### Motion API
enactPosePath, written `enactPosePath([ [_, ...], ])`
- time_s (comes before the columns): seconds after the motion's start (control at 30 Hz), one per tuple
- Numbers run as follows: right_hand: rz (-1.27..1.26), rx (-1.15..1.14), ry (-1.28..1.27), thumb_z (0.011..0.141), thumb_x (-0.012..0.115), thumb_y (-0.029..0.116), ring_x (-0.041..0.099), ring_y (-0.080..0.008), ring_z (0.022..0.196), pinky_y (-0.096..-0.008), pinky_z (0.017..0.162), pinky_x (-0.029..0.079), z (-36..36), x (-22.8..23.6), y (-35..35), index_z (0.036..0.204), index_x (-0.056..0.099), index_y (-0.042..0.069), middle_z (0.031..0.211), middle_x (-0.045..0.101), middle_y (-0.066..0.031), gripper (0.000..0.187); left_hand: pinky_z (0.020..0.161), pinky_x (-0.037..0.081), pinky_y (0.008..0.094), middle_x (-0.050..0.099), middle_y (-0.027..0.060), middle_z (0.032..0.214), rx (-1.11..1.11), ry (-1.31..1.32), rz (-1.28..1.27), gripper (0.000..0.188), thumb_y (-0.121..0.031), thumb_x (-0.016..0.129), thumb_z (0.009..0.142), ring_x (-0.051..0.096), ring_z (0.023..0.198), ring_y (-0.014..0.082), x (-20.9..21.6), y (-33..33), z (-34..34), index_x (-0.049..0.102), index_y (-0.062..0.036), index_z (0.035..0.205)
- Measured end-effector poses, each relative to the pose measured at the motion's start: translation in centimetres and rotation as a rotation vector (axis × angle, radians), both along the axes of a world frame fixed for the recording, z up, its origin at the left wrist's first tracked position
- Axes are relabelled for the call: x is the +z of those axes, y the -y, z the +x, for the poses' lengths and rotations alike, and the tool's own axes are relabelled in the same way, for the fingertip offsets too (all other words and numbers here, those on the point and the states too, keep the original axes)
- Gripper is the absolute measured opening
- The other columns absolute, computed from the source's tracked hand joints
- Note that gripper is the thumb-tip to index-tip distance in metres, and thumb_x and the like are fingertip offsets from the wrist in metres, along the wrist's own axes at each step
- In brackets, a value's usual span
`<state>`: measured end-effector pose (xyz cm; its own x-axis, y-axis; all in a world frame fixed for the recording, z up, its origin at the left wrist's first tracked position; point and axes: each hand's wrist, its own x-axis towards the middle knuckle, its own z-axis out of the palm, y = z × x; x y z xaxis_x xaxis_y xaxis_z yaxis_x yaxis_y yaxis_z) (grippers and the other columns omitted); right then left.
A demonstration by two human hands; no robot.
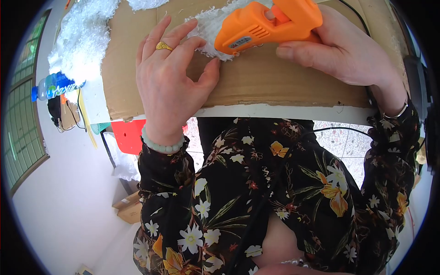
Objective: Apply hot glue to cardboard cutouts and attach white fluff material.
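My right hand (339,52) is wrapped round the handle of an orange hot glue gun (250,30), at the upper right. The gun's body slants to the left, over a piece of white fluffy material (208,30) that lies on a brown cardboard sheet (261,87). Its nozzle cannot be made out. My left hand (172,75) is to the left of the gun, palm down with fingers bent and apart. The index fingertip is at the left edge of the fluffy piece, and the thumb tip is just below it; nothing shows in its grasp.
More white fluffy material (89,36) is heaped at the table's left. A clear bottle with a blue cap (50,87) is at the far left. A black cord (355,13) runs beyond my right hand. Below the table edge are a red object (126,135) and cardboard boxes (128,208).
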<state>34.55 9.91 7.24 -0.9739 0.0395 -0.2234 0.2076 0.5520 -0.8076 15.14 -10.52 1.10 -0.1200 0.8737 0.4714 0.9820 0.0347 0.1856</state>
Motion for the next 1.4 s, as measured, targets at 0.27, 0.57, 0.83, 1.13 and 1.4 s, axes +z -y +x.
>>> enactPosePath([
  [0.27, 0.031, -0.018, -0.081, 0.097, 0.069, 0.029, 0.068, -0.0342, 0.087, -0.0380, 0.078, 0.054, 0.7, 1.3, 0.0, 0.115, 0.066, 0.001, 0.096, 0.072, -0.0176, 0.033, 0.105, 0.043, 0.0494, 0.074, 0.0051, 0.120, -0.005, -0.020, -0.008, 0.020, -0.015, 0.079, 0.072, 0.059, 0.129, 0.0349, 0.0, 0.0, 0.1, 0.074, -0.0074, 0.089],
  [0.57, 0.090, -0.019, 0.218, 0.096, 0.070, 0.028, 0.066, -0.0293, 0.073, -0.0361, 0.067, 0.051, 0.5, 2.2, -0.3, 0.112, 0.069, 0.001, 0.085, 0.072, -0.0149, 0.032, 0.105, 0.043, 0.0522, 0.073, 0.0057, 0.120, -0.004, -0.054, -0.024, 0.022, -0.017, 0.078, 0.072, 0.059, 0.129, 0.0355, 0.4, 0.2, 0.1, 0.074, -0.0067, 0.090],
  [0.83, 0.091, -0.006, 0.129, 0.097, 0.069, 0.029, 0.065, -0.0273, 0.070, -0.0356, 0.067, 0.051, 0.6, 1.9, -0.7, 0.110, 0.069, 0.001, 0.081, 0.070, -0.0125, 0.031, 0.106, 0.042, 0.0527, 0.073, 0.0057, 0.122, 0.000, -0.050, -0.032, 0.022, -0.018, 0.078, 0.072, 0.058, 0.129, 0.0356, 0.2, 0.3, 0.1, 0.074, -0.0066, 0.091],
  [1.13, -0.040, -0.013, -0.054, 0.098, 0.067, 0.026, 0.066, -0.0279, 0.080, -0.0352, 0.072, 0.051, 0.0, 0.1, -0.1, 0.115, 0.067, 0.000, 0.091, 0.072, -0.0136, 0.031, 0.107, 0.042, 0.0524, 0.074, 0.0055, 0.120, -0.014, -0.008, -0.005, 0.027, -0.021, 0.084, 0.069, 0.059, 0.129, 0.0358, 0.1, 0.1, 0.1, 0.073, -0.0065, 0.089],
  [1.4, 0.044, -0.478, 0.458, 0.098, 0.068, 0.022, 0.064, -0.0132, 0.076, -0.0278, 0.067, 0.051, 0.3, 4.5, 1.2, 0.120, 0.066, -0.001, 0.085, 0.067, -0.0073, 0.033, 0.105, 0.042, 0.0510, 0.076, 0.0070, 0.112, 0.007, -0.040, 0.018, 0.041, -0.036, 0.092, 0.065, 0.063, 0.123, 0.0356, 0.0, -0.5, -0.1, 0.072, -0.0061, 0.084],
])
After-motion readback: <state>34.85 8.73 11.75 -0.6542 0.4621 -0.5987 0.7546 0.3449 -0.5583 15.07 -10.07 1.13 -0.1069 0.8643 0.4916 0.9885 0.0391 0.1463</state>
